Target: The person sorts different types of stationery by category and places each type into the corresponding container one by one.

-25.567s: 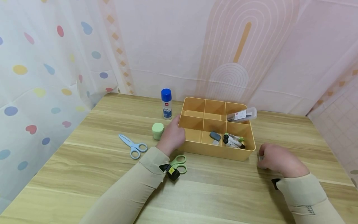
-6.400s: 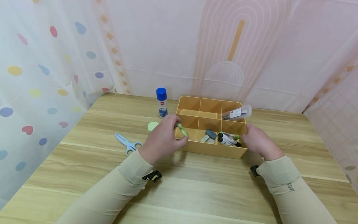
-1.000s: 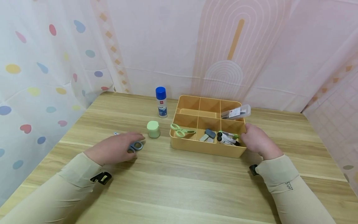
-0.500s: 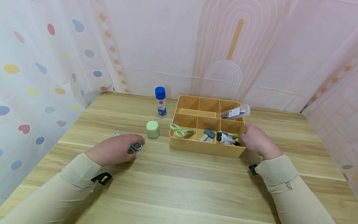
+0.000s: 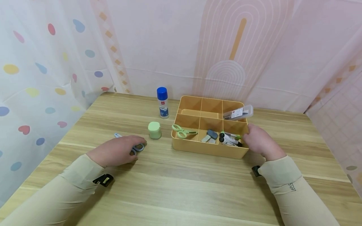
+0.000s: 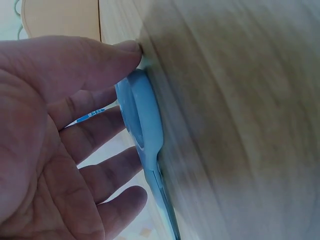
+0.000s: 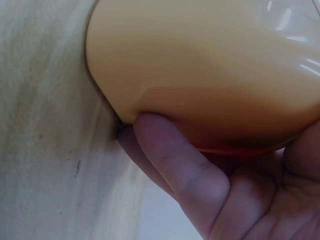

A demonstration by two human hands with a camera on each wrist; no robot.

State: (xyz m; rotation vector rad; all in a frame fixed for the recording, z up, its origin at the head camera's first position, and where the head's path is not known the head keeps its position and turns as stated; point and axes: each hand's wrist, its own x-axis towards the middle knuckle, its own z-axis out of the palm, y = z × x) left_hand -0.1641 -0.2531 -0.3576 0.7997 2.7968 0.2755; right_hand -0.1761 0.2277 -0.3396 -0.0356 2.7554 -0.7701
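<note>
On the left of the table, in the head view, my left hand [image 5: 114,151] lies over pale blue scissors [image 5: 117,135]. The left wrist view shows thumb and fingertips at the handle loops of these scissors [image 6: 153,125], which lie on the tabletop. My right hand [image 5: 262,142] grips the right end of a yellow compartment box [image 5: 209,149]; up close, its fingers press the outside of the box wall [image 7: 200,60]. Green scissors [image 5: 186,131] rest in the front left compartment. Erasers [image 5: 212,135] sit in the front middle one, markers [image 5: 229,140] in the front right.
A light green lidded jar [image 5: 154,130] and an upright blue-capped bottle [image 5: 162,103] stand between the left hand and the box. A clear plastic case [image 5: 238,113] sticks out over the box's back right corner. Curtains hang behind the wooden table [image 5: 175,191].
Earlier, the left hand carried the green scissors at the box; now they lie inside it. That hand moved left to the blue scissors and has stayed there. The right hand keeps its grip.
</note>
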